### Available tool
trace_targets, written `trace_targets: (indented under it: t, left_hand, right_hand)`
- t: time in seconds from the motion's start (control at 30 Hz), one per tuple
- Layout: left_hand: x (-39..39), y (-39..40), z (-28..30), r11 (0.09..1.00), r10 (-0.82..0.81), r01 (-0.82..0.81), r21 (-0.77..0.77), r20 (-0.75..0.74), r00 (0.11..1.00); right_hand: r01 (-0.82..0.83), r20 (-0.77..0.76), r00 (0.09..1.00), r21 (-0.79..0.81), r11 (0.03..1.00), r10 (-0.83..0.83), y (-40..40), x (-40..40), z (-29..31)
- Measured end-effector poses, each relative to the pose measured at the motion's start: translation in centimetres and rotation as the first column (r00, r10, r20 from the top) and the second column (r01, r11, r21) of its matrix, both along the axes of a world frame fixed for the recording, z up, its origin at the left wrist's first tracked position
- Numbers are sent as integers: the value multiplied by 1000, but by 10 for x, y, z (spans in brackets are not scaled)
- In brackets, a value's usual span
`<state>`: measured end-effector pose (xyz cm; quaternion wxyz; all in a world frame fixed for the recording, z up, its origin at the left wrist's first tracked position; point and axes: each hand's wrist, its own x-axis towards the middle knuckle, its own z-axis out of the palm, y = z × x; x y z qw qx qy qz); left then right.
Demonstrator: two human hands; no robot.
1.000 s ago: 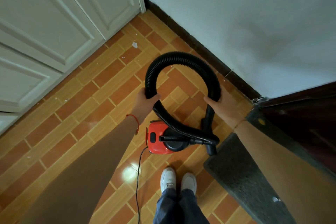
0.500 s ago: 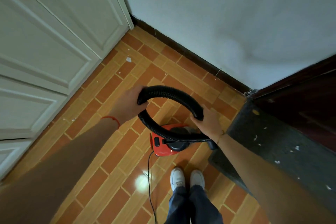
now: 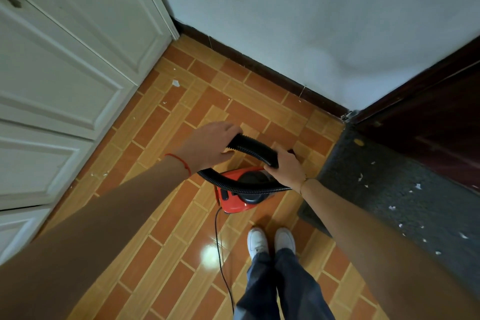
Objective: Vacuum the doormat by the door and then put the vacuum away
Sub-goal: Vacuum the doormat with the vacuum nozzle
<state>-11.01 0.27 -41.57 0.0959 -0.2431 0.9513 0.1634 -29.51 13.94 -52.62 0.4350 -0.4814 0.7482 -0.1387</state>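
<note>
Black ribbed hose (image 3: 249,148) bent into a flattened loop above the floor, gripped at both ends of the upper run: left hand (image 3: 210,145) curled round it on the left, right hand (image 3: 284,163) wrapped round it on the right, knuckles up. Lower run of the hose sweeping back under the left wrist and across the top of the red vacuum (image 3: 239,193), ending near the right wrist. Vacuum body sitting on the orange brick-pattern tile floor (image 3: 161,228), just in front of the white shoes (image 3: 270,240), directly below both hands. Thin black cord (image 3: 220,254) trailing from the near left side of the vacuum toward the near edge, left of the shoes. Dark grey doormat (image 3: 405,202) to the right, just beside the vacuum, lying along the dark brown door (image 3: 441,122); white scraps scattered over the mat surface. More white scraps on the tiles far left, near the white panelled cabinet doors (image 3: 65,80). Pale wall (image 3: 298,21) with dark skirting across the far side. Red string on the left wrist, thin bracelet on the right. Bright light reflection on the tile near the cord
</note>
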Motion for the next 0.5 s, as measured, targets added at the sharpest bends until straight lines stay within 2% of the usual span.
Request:
trace_targets:
  t: [0.13,0.3,0.43,0.5]
  left_hand:
    - [-28,19,-12,988,-141,147,-36,150,979]
    - [-53,34,-26,990,-112,140,-35,430,896]
    - [-55,35,-40,986,-167,141,91,560,811]
    - [-50,37,-49,982,-164,78,174,568,807]
  right_hand:
    - [-47,-54,998,-18,999,46,4,10,-8]
    - [-95,-61,994,-65,993,91,11,18,-19]
    - [-160,-80,985,-68,985,155,17,22,-34]
    - [-185,-85,980,-46,982,181,22,22,-44]
